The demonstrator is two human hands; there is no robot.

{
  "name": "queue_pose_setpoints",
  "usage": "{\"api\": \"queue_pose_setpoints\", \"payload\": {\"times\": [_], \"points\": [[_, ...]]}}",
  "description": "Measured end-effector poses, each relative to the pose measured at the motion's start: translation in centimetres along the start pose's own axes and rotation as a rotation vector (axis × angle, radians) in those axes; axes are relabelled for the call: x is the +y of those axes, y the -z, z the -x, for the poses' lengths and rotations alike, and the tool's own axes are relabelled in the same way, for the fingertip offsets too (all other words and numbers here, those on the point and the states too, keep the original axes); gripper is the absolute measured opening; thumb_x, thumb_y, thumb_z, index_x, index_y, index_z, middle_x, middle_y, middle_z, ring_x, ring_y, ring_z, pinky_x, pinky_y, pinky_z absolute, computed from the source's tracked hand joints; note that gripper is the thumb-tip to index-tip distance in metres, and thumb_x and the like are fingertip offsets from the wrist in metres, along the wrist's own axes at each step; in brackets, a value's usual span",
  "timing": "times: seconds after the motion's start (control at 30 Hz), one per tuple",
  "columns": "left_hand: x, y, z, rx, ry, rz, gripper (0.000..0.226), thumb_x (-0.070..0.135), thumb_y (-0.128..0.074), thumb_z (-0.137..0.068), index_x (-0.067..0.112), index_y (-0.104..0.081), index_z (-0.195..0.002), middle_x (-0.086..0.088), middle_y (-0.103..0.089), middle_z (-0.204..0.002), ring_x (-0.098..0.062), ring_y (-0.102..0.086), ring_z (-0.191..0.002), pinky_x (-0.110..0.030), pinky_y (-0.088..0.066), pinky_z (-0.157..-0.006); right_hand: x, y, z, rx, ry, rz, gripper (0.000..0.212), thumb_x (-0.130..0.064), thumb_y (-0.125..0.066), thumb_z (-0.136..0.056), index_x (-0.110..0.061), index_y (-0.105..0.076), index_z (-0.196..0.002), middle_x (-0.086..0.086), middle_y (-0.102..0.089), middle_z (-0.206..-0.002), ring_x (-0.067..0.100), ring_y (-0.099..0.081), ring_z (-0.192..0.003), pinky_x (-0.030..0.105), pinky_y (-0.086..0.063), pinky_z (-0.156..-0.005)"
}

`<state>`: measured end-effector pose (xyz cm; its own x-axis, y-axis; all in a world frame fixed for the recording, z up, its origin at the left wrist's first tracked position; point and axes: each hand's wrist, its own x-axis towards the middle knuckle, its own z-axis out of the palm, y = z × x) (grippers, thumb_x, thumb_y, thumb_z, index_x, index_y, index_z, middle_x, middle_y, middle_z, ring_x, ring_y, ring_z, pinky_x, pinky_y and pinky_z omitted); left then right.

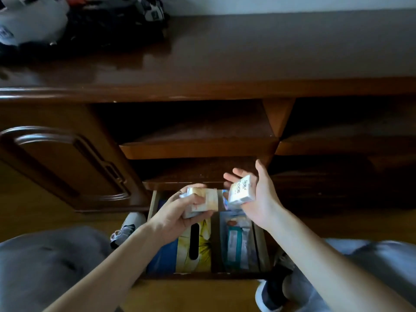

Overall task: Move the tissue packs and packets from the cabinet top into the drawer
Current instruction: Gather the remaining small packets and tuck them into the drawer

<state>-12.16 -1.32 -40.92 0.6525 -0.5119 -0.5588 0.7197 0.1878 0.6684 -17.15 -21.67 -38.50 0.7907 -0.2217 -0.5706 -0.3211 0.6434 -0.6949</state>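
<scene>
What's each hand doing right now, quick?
Left hand: grips a stack of tissue packs over the open drawer.
Right hand: fingers mostly straight, a white tissue pack on its palm.

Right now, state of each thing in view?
drawer: open, part filled
left hand: grips tan-banded tissue packs above drawer
right hand: palm up, white tissue pack resting on it
yellow tissue box: lying in drawer
cabinet door: shut
</scene>
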Motion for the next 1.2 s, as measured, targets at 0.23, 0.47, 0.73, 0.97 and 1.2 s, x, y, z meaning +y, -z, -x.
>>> {"api": "queue_pose_setpoints", "payload": {"times": [0.23,0.47,0.73,0.97,1.2], "points": [[-2.7,2.9,-2.0,0.123,0.038,0.164,0.052,0.023,-0.089,-0.073,0.008,-0.069,-0.118,-0.024,-0.066,-0.128,-0.038,-0.072,-0.108,-0.046,-0.061,-0.082,4.0,-1.3,-1.6,0.058,0.039,0.182,0.041,-0.038,-0.039,-0.100,-0.027,-0.074,-0.117,0.007,-0.063,-0.132,0.024,-0.057,-0.121,0.048,-0.039,-0.113],[-3.0,1.4,-3.4,-0.034,0.016,0.226,0.046,0.037,-0.074,-0.092,0.014,-0.068,-0.131,-0.017,-0.066,-0.134,-0.030,-0.065,-0.123,-0.041,-0.059,-0.091,6.4,-1.7,-2.4,-0.207,0.257,0.776,0.047,-0.026,-0.050,-0.102,-0.048,-0.045,-0.143,-0.023,-0.038,-0.147,0.004,-0.041,-0.136,0.031,-0.048,-0.106],[-3.4,3.0,-4.0,0.039,0.170,0.321,0.057,0.040,-0.077,-0.087,0.012,-0.057,-0.132,-0.023,-0.074,-0.113,-0.041,-0.071,-0.107,-0.049,-0.062,-0.086,3.0,0.0,-4.5,-0.170,0.516,1.195,0.050,-0.023,-0.076,-0.089,-0.030,-0.061,-0.136,-0.015,-0.062,-0.126,0.003,-0.060,-0.114,0.031,-0.056,-0.094],[-3.1,3.4,-4.1,-0.002,0.092,0.352,0.072,0.061,-0.072,-0.085,0.009,-0.065,-0.135,-0.020,-0.066,-0.134,-0.032,-0.067,-0.120,-0.039,-0.060,-0.090,5.6,-0.2,-3.9,-0.424,0.628,1.299,0.044,-0.026,-0.062,-0.098,-0.040,-0.056,-0.140,-0.027,-0.047,-0.148,-0.014,-0.032,-0.140,0.011,-0.035,-0.109],[-3.6,3.2,-4.1,-0.005,-0.035,0.227,0.046,0.031,-0.082,-0.077,0.012,-0.074,-0.118,-0.019,-0.068,-0.128,-0.035,-0.067,-0.119,-0.054,-0.053,-0.101,5.1,0.2,-3.7,-0.252,0.486,0.906,0.035,-0.022,-0.067,-0.097,-0.032,-0.066,-0.130,-0.021,-0.064,-0.130,0.003,-0.056,-0.127,0.028,-0.054,-0.099]]}}
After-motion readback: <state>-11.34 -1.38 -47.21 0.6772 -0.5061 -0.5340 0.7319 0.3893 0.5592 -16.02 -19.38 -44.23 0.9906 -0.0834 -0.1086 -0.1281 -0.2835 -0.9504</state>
